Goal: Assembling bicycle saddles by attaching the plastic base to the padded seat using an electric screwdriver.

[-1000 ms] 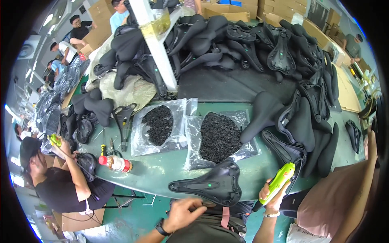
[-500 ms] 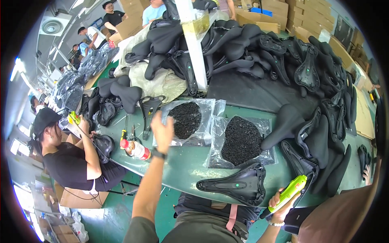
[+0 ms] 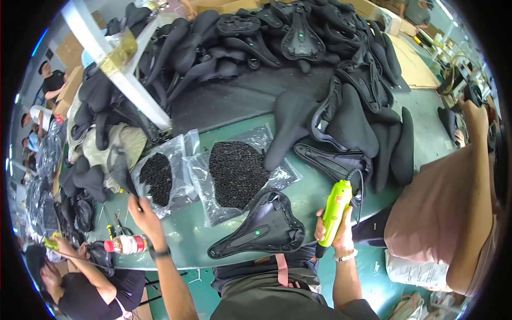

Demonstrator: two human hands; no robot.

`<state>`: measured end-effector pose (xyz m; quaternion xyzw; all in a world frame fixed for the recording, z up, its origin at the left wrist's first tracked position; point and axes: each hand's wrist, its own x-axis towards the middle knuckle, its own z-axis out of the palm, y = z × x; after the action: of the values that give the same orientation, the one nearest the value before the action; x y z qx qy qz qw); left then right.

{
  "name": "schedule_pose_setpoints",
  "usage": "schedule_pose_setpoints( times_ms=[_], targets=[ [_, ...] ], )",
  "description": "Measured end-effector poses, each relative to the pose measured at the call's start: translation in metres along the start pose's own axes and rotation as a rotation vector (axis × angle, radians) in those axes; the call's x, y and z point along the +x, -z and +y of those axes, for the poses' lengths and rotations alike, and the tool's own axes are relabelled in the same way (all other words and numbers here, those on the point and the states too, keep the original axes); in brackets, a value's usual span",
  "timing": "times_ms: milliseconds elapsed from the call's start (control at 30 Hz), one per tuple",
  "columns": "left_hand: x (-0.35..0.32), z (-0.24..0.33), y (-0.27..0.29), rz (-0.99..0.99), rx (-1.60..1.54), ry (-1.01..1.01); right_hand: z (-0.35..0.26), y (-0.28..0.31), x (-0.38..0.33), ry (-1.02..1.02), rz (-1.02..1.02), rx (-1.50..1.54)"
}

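Note:
In my right hand [image 3: 341, 234] is a lime-green electric screwdriver [image 3: 337, 210], its dark tip pointing down past the table's front edge. My left hand [image 3: 145, 217] is closed on the narrow end of a black plastic saddle base [image 3: 121, 169], smeared by motion, beside the left bag. An upturned black bicycle saddle [image 3: 261, 226] lies at the table's front edge between my hands, its hollow underside showing. Behind it rest two clear plastic bags, a left one [image 3: 184, 184] and a right one [image 3: 221, 213], both with small black pieces spread over them.
A red-capped bottle [image 3: 127, 244] lies near my left wrist. Black saddles [image 3: 349, 120] are heaped at the right and along the back. A white post [image 3: 114, 66] rises at the back left. One co-worker [image 3: 90, 288] sits at the left; another [image 3: 432, 229] is close on the right.
My view has swung right. My left hand, empty before, now grips the saddle base, which has left its place on the table. The screwdriver stays in my right hand, now tilted more upright.

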<state>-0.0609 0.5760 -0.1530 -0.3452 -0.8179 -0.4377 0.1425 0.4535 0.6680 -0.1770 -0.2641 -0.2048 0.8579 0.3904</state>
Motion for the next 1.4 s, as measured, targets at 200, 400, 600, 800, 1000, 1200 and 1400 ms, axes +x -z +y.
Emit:
schedule_pose_setpoints(
  times_ms=[200,400,600,800,1000,1200,1400],
  targets=[
    [-0.105,0.134,0.063,-0.854,0.041,-0.767,-0.018,-0.056,-0.002,0.157,0.176,-0.677],
    [-0.122,0.135,0.051,-0.973,0.058,-0.707,-0.014,-0.112,0.02,0.16,0.357,-1.503],
    [-0.145,0.136,0.052,-0.906,0.184,-0.693,-0.011,-0.127,0.028,0.0,0.344,-1.724],
    [-0.15,0.133,0.047,-0.887,0.213,-0.691,-0.009,-0.126,0.037,-0.033,0.324,-1.78],
    [-0.147,0.146,0.043,-0.937,0.178,-0.696,-0.001,-0.114,0.045,-0.009,0.354,-1.784],
    [-0.138,0.091,0.074,-0.861,-0.058,-0.561,-0.013,-0.106,0.034,0.017,0.348,-1.65],
    [-0.148,0.089,0.063,-0.837,-0.277,-0.377,-0.042,-0.113,-0.005,0.293,0.24,-0.912]
  ],
)
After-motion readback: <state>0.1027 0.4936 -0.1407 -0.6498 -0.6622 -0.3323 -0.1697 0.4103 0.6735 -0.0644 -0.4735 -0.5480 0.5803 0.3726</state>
